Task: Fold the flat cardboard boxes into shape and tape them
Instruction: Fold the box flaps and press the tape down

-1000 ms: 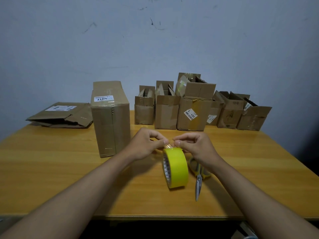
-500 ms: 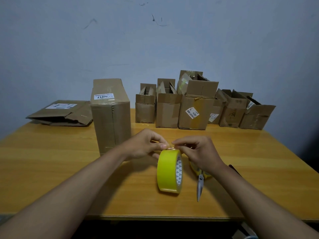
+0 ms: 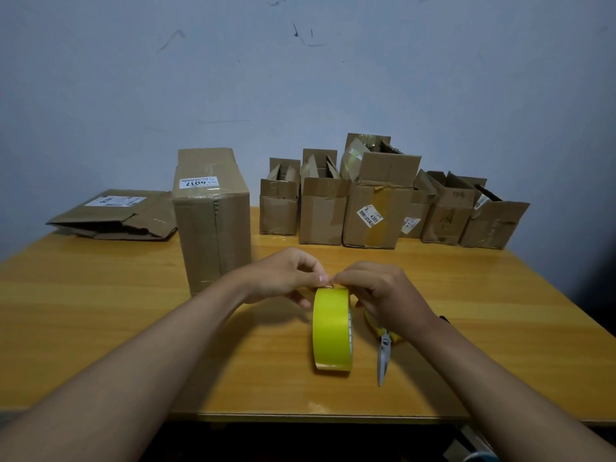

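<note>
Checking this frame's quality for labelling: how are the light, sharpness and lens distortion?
Head view: dim, bluish light; corners darken. Wide-angle lens bows the table edge. Tape roll and hands, left and right, are sharp; small label print on the boxes is barely legible.

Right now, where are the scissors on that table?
In the head view, the scissors lie on the wooden table just right of the upright yellow tape roll, their handles partly hidden under the right hand, blades pointing toward the near edge.
</note>
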